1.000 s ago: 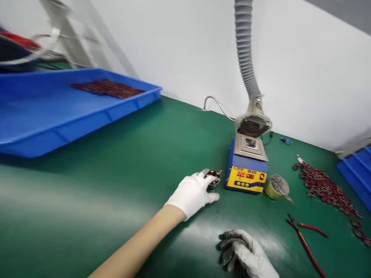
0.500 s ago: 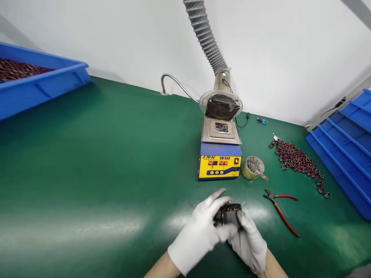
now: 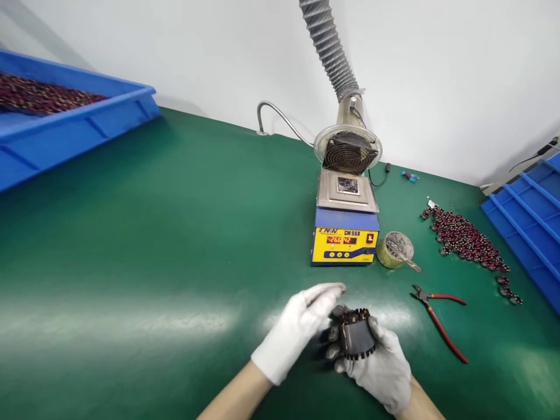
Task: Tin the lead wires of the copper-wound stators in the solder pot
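Note:
Both my hands wear white gloves and meet low in the middle of the view over the green mat (image 3: 144,245). My right hand (image 3: 378,367) is closed around a small dark round part with copper windings, a wound motor core (image 3: 356,335). My left hand (image 3: 301,329) lies beside it on the left, fingers stretched toward the core and touching its upper left edge. A blue and yellow solder pot (image 3: 345,227) with a red display stands just beyond my hands.
A grey ribbed fume hose with a fan hood (image 3: 347,149) hangs over the pot. A small tin (image 3: 396,249) and red-handled cutters (image 3: 440,321) lie to the right, then a heap of small wound parts (image 3: 468,242). Blue trays sit at far left (image 3: 79,125) and right (image 3: 531,224).
My left hand took the core from beside the solder pot and brought it to my right hand, which now grips it. The left fingers have loosened and the view swung left to right.

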Motion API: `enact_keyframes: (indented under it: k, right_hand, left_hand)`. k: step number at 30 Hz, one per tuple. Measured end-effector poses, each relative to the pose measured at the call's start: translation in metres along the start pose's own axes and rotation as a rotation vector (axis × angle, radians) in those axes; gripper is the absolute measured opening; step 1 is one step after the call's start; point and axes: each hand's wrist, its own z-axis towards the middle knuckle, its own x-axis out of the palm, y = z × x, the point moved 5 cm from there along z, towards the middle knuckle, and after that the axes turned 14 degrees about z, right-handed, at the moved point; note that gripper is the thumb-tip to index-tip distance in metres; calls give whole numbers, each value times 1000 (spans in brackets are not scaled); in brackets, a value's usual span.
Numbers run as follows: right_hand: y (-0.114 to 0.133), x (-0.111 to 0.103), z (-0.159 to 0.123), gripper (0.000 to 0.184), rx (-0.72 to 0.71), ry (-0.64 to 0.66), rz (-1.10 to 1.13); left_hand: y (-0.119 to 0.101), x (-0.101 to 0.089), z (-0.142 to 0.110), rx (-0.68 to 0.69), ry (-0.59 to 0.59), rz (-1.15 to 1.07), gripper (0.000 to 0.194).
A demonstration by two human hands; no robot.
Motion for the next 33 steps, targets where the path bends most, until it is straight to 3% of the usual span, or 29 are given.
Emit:
enact_keyframes:
  k: [3, 5, 9, 11, 14, 17, 19, 21, 23, 27, 29, 31, 33]
  right_hand:
    - [0, -5, 2, 39, -7, -47, 71]
    - [-1, -7, 3, 37, -9, -68, 80]
    - [-3, -3, 3, 35, -9, 2, -25]
    - [-3, 0, 2, 38, 9, 22, -62]
    - [-3, -1, 1, 44, 44, -1, -22]
    - [-3, -2, 3, 39, -14, -14, -10]
    - [-3, -3, 5, 32, -101, -8, -46]
    - [-3, -2, 6, 27, -147, 10, -92]
    - [-5, -1, 6, 29, -126, 23, -124]
    - [-4, 0, 3, 41, -19, 38, -61]
    - [-2, 0, 2, 45, 1, 38, -12]
    - [0, -2, 3, 49, 14, 27, 17]
    - [0, -4, 3, 49, 28, 24, 38]
  left_hand:
    - [-3, 14, -7, 168, 187, 158, 67]
    - [-7, 17, -8, 255, 126, 218, 64]
    - [-4, 12, 0, 81, 27, 12, 23]
    - [1, 3, 4, -31, -31, -150, 24]
    - [3, -13, 5, -31, -203, -324, 33]
    - [2, -1, 3, -86, -80, -293, 43]
    - [0, 12, 0, -96, -15, -246, 35]
    - [-1, 16, 1, -63, -63, -283, 24]
    - [2, 13, 4, -54, -115, -400, 26]
    - [7, -19, 6, 42, -363, -630, 36]
    - [5, -22, 5, 102, -297, -420, 43]
    - [1, -8, 1, 177, -91, -119, 58]
    - [-1, 6, -5, 239, 22, 49, 71]
